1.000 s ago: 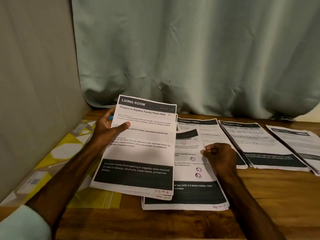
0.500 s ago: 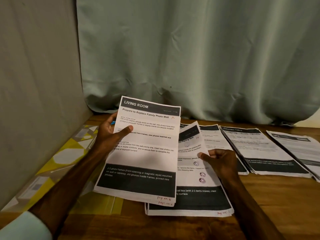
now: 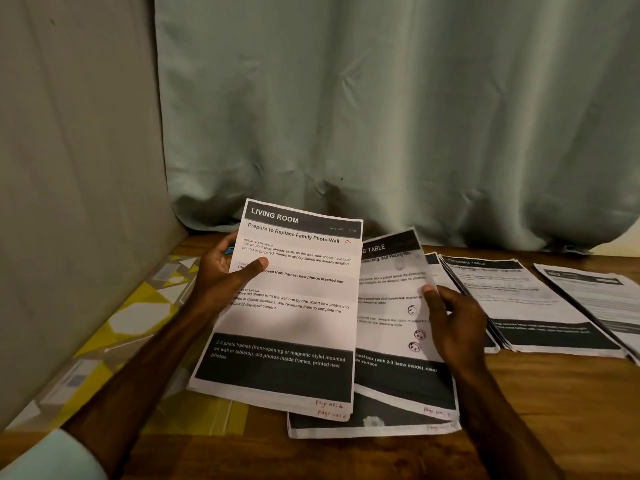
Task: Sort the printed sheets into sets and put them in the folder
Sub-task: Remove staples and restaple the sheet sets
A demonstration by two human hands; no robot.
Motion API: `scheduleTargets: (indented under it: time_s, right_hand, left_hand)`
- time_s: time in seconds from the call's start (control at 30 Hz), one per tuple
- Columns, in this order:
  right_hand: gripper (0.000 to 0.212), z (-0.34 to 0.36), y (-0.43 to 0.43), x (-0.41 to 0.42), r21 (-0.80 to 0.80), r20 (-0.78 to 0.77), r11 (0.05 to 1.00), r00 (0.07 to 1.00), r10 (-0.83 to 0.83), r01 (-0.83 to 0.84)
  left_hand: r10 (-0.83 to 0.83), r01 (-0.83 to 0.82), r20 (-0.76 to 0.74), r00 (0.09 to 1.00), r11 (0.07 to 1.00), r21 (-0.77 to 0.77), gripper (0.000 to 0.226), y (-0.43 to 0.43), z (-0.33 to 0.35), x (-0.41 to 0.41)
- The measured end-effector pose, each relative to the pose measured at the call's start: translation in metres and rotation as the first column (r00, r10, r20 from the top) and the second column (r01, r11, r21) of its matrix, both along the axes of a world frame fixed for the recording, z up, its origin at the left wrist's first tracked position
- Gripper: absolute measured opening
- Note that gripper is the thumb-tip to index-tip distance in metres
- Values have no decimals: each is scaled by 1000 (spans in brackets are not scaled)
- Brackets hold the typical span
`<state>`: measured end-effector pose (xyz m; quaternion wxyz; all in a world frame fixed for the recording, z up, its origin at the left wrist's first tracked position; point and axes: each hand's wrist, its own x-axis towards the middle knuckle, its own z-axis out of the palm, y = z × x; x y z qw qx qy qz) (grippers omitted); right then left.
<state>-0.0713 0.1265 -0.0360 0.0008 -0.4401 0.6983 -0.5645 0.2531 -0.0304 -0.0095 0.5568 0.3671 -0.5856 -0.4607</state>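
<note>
The left hand (image 3: 225, 271) is gripping the Living Room sheets (image 3: 287, 317), thumb on top, holding them up over the table (image 3: 519, 410). The right hand (image 3: 453, 323) is pinching one Dressing Table sheet (image 3: 391, 296), holding it tilted above its pile (image 3: 374, 426). Another pile (image 3: 526, 306) is lying further right. The yellow folder (image 3: 138, 313) is lying flat on the left.

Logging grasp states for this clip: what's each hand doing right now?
Left hand: holding the Living Room sheets.
Right hand: pinching a Dressing Table sheet.
</note>
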Motion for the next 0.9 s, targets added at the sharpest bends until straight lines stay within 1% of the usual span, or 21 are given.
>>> scheduleTargets:
  time_s: [0.03,0.13,0.2,0.3,0.33,0.4,0.47,0.6,0.7,0.8,0.9]
  right_hand:
    - [26,2,1,0,-42,9,999,1000,-28,28]
    - [30,2,1,-3,-144,119,985,990,-76,93]
    - [28,-2,-1,-7,-99,173,992,983,-62,80]
    - [35,-5,-3,-8,39,326,998,945,40,-56]
    - [35,-6,-4,-8,65,352,994,934,58,-87]
    - [29,-5,-3,-8,70,330,994,942,53,-81]
    - [24,-2,-1,-9,3,331,1000,943,25,-27]
    - [31,3,1,-14,-106,346,992,938,-22,62]
    - [29,4,2,-15,-141,376,988,926,-2,60]
    - [29,7,3,-12,-169,390,985,921,25,45]
    - [28,7,3,-11,-184,392,982,919,39,37]
  left_hand:
    - [0,0,-2,1000,1000,6,64,0,0,0]
    - [0,0,9,1000,1000,13,58,1,1,0]
    - [-8,7,27,1000,1000,10,50,2,1,-1]
    - [-45,43,28,999,998,49,42,2,0,0]
    - [-60,58,23,998,996,70,40,2,0,1]
    - [-95,96,-16,995,989,112,35,0,0,4]
    - [-144,152,-64,988,976,158,34,-1,0,8]
    - [-276,303,-147,950,930,210,41,1,2,12]
    - [-339,373,-172,925,896,241,50,0,-1,13]
    - [-369,410,-188,910,869,278,51,-2,-5,13]
    - [-374,419,-199,906,863,283,52,-6,-9,14]
